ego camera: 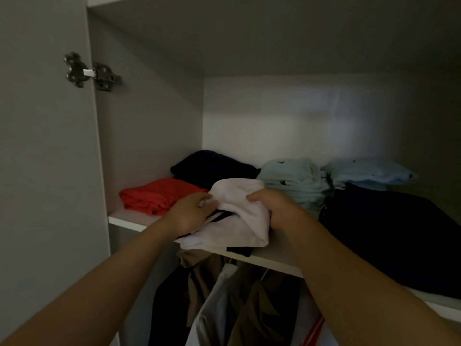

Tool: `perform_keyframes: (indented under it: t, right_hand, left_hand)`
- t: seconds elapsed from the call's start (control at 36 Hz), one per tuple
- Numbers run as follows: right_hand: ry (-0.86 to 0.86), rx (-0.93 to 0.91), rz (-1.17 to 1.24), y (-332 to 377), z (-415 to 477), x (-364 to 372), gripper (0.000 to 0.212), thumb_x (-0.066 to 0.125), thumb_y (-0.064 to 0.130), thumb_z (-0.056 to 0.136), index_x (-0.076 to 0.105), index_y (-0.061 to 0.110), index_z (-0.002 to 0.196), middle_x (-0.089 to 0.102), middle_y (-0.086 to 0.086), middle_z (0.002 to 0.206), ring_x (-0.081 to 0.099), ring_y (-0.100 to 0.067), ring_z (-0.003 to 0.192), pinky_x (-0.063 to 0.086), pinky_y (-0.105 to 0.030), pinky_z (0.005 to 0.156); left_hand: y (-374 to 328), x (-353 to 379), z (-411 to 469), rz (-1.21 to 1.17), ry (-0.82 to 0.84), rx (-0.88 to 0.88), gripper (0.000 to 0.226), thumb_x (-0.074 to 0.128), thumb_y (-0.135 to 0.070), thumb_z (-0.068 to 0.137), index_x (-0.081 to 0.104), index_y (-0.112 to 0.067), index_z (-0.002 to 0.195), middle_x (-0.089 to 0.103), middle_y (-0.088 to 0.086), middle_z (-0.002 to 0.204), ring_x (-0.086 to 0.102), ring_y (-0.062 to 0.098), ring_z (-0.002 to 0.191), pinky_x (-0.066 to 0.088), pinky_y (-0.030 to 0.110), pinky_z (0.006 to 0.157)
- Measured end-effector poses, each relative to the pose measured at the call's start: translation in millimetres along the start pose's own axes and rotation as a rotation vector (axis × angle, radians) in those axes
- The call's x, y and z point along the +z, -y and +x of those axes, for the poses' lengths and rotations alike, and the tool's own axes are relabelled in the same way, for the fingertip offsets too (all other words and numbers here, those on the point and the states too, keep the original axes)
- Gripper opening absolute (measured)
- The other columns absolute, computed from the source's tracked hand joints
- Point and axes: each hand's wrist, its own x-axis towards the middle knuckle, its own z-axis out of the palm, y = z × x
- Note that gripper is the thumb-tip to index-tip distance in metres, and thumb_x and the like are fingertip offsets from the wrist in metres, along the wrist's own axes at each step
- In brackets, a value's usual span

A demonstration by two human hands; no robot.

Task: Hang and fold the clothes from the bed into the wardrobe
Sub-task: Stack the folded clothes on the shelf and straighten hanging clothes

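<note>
A folded white garment (239, 221) is gripped at the shelf (124, 218)'s front edge by left hand (192, 211) and right hand (277, 208), fingers curled round it.

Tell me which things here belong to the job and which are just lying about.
Job: folded white cloth garment, left hand, right hand, white wardrobe shelf.
Lying about: folded red garment, pale blue patterned stacks, metal door hinge.

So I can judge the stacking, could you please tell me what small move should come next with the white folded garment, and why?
Probably slide the white folded garment a little deeper onto the shelf. The left hand and right hand both hold it, its front edge seems to overhang the shelf's lip, and it sits between the red garment and the dark pile.
</note>
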Motion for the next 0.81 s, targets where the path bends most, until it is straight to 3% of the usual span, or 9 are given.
perform_keyframes:
  t: [0.06,0.11,0.17,0.25,0.39,0.47,0.56,0.67,0.81]
  right_hand:
    - [-0.015,0.010,-0.032,0,-3,-3,0.054,0.073,0.008,0.086,0.053,-0.003,0.135,0.062,-0.022,0.123,0.061,-0.036,0.109,0.053,-0.046,0.092]
    - [-0.024,0.029,-0.058,-2,-6,-5,0.054,0.074,0.010,0.085,0.055,-0.002,0.134,0.064,-0.020,0.117,0.063,-0.034,0.098,0.055,-0.041,0.078]
    - [-0.015,0.053,-0.085,-2,-8,-5,0.055,0.074,0.012,0.086,0.054,-0.001,0.135,0.064,-0.020,0.118,0.062,-0.033,0.099,0.054,-0.039,0.076]
    - [0.010,0.085,-0.097,3,-13,-8,0.053,0.072,0.013,0.088,0.054,0.000,0.135,0.062,-0.021,0.126,0.060,-0.036,0.114,0.051,-0.047,0.096]
    - [0.020,0.083,-0.142,7,-23,-9,0.053,0.071,0.013,0.089,0.052,0.002,0.137,0.058,-0.021,0.132,0.056,-0.037,0.120,0.046,-0.051,0.104]
    - [0.002,0.067,-0.157,3,-26,-9,0.054,0.070,0.013,0.089,0.050,0.002,0.138,0.058,-0.021,0.131,0.056,-0.037,0.119,0.047,-0.049,0.102]
    - [-0.017,0.034,-0.075,0,-24,-9,0.047,0.067,0.008,0.089,0.054,0.000,0.134,0.061,-0.021,0.124,0.059,-0.036,0.112,0.051,-0.044,0.092]
    - [-0.045,0.017,-0.047,-6,-22,-9,0.043,0.066,0.005,0.089,0.056,-0.001,0.130,0.064,-0.021,0.118,0.061,-0.036,0.108,0.053,-0.045,0.092]
    - [-0.077,0.026,-0.039,-8,-22,-12,0.026,0.065,0.004,0.089,0.059,0.000,0.114,0.064,-0.015,0.093,0.060,-0.029,0.079,0.049,-0.032,0.059]
  left_hand:
    - [0,-1,4,0.052,-0.091,-0.084,0.044,0.048,-0.029,0.105,0.060,0.003,0.077,0.063,0.014,0.077,0.054,0.019,0.076,0.040,0.035,0.069]
    - [-2,0,6,0.084,-0.088,-0.187,0.048,0.047,-0.026,0.106,0.052,-0.003,0.064,0.053,0.011,0.066,0.050,0.021,0.067,0.034,0.031,0.062]
    - [-5,0,11,0.111,-0.014,-0.277,0.038,0.052,-0.030,0.103,0.065,0.003,0.088,0.063,0.016,0.087,0.058,0.026,0.083,0.038,0.026,0.071]
    - [-16,-3,17,0.063,0.051,-0.376,0.049,0.063,-0.035,0.097,0.058,0.003,0.129,0.061,0.019,0.128,0.057,0.031,0.116,0.041,0.025,0.087]
    - [-23,-12,20,-0.101,0.206,-0.495,0.046,0.078,-0.034,0.085,0.065,-0.004,0.117,0.065,0.016,0.122,0.062,0.029,0.102,0.052,0.039,0.097]
    - [-21,-11,20,-0.081,0.223,-0.499,0.042,0.080,-0.040,0.082,0.066,-0.008,0.106,0.067,0.010,0.111,0.061,0.025,0.095,0.053,0.036,0.087]
    - [-22,-8,20,-0.103,0.255,-0.496,0.051,0.076,-0.045,0.085,0.064,-0.007,0.117,0.069,0.011,0.107,0.066,0.029,0.096,0.057,0.036,0.073]
    - [-24,-5,21,-0.100,0.276,-0.426,0.053,0.067,-0.043,0.093,0.060,-0.007,0.131,0.068,0.014,0.119,0.065,0.032,0.107,0.054,0.044,0.097]
    - [-29,-6,21,-0.143,0.301,-0.351,0.050,0.058,-0.037,0.100,0.050,-0.011,0.142,0.063,0.012,0.129,0.062,0.027,0.113,0.050,0.040,0.103]
